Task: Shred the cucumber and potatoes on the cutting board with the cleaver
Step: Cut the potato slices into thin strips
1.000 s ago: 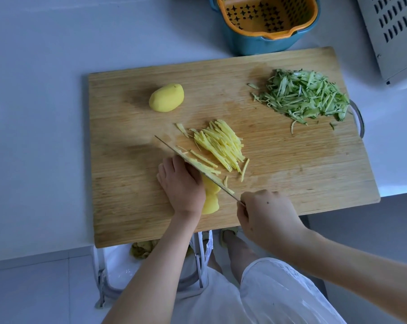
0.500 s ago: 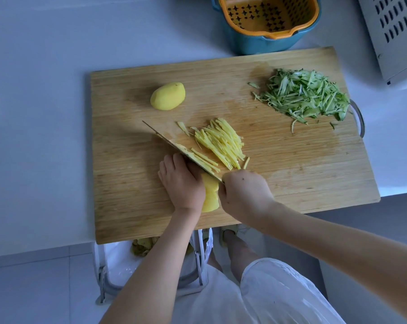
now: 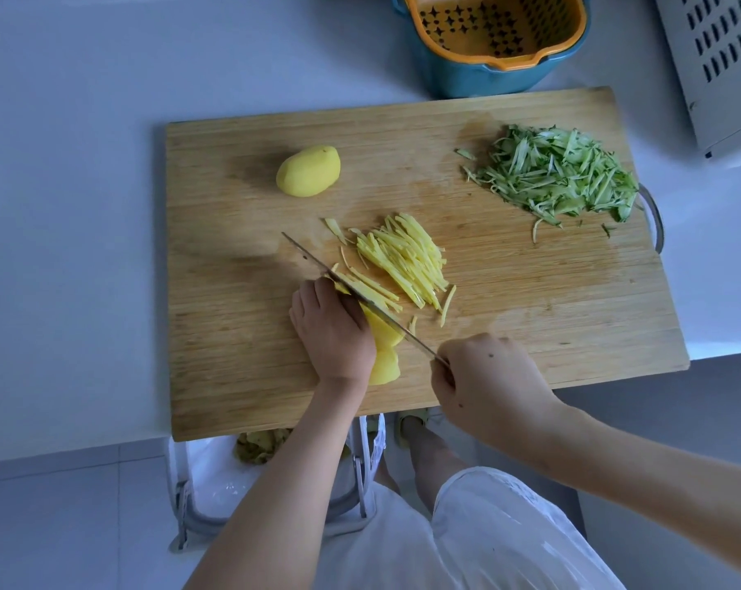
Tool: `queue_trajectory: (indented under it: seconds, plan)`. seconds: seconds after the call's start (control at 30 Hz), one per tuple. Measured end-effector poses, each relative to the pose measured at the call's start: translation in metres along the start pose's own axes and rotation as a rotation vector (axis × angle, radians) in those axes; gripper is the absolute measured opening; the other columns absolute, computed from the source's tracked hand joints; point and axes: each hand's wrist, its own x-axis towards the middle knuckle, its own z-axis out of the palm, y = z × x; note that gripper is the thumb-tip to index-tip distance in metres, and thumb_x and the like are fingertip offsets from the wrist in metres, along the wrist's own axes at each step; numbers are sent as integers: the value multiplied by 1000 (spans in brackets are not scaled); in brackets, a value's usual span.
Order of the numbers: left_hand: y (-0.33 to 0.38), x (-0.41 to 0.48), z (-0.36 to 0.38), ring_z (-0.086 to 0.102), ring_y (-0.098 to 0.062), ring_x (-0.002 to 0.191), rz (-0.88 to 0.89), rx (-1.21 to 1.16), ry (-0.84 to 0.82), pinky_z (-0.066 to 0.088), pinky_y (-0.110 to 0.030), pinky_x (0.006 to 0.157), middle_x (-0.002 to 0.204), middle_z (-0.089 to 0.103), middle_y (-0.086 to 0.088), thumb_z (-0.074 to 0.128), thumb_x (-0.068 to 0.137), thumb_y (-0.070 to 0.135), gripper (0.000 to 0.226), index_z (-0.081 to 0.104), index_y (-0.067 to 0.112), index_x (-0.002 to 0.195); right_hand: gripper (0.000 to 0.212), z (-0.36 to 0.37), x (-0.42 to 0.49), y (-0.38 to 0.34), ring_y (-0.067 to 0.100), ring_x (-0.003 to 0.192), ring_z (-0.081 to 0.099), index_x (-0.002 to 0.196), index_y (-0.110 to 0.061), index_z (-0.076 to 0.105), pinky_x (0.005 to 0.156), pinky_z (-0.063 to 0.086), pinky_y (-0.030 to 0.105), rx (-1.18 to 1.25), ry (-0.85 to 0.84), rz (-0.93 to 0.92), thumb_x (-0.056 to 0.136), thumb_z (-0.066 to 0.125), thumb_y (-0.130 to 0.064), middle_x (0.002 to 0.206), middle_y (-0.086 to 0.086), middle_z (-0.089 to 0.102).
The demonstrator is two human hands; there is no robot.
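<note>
A wooden cutting board (image 3: 509, 308) lies on the white counter. My left hand (image 3: 332, 330) presses down on a stack of yellow potato slices (image 3: 384, 351) near the board's front edge. My right hand (image 3: 487, 381) grips the handle of the cleaver (image 3: 343, 287), whose blade runs diagonally across the slices, right beside my left fingers. Cut potato shreds (image 3: 407, 259) are piled just beyond the blade. A whole peeled potato (image 3: 309, 171) rests at the back left of the board. Shredded cucumber (image 3: 560, 174) is heaped at the back right.
A blue bowl with an orange strainer insert (image 3: 487, 40) stands behind the board. A grey perforated appliance (image 3: 717, 70) sits at the far right. Below the counter edge is a white-lined bin (image 3: 215, 483) holding peelings.
The cleaver pushed forward and left half a second ago, then drew back toward me. My right hand has moved back right and nearer. The left hand stays on the slices.
</note>
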Motion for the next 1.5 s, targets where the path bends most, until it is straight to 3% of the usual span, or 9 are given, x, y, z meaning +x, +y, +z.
queue_trajectory:
  seconds: [0.27,0.47,0.7,0.9,1.2,1.43,1.5]
  plan:
    - [3,0,-3,50,-33,75,0,14,-12,31,-34,74,80,53,-19,39,79,9,14,52,3,77,40,4,49,-15,15,45,32,54,-13,31,42,24,23,173,47,-21,93,38,-17,53,0,35]
    - [3,-2,-4,47,-30,74,-11,30,-15,34,-35,75,78,49,-15,35,82,8,15,47,8,74,40,-6,43,13,15,44,33,53,-12,35,42,27,23,321,74,82,92,44,-19,51,1,37]
    - [-2,-3,-12,46,-28,73,26,-72,39,30,-31,75,78,49,-15,39,89,10,17,49,6,76,41,-8,0,12,17,44,29,54,-13,30,41,20,27,216,97,61,92,42,-23,50,1,35]
    - [-4,-5,-7,45,-30,68,69,-18,-19,37,-40,68,73,46,-14,36,88,8,19,48,5,74,41,4,-13,6,14,45,29,56,-18,28,42,18,25,101,46,39,94,38,-27,53,-2,35]
    - [-6,-5,-4,47,-29,71,65,29,-30,33,-36,70,76,49,-15,34,85,9,19,50,4,77,40,1,-14,0,13,47,30,58,-19,26,43,21,25,18,-7,49,95,35,-28,57,-3,35]
    - [-5,-5,-5,49,-32,72,55,28,-38,30,-34,71,78,51,-18,36,84,10,18,51,3,78,39,8,26,-14,22,54,46,56,-16,32,46,34,24,95,39,-25,94,36,-21,57,-1,38]
    - [-5,-5,-5,47,-29,70,63,33,-32,32,-35,69,75,49,-16,35,86,10,18,50,4,77,39,2,11,-6,19,51,43,56,-18,30,45,31,25,80,26,-15,95,36,-23,56,-2,38]
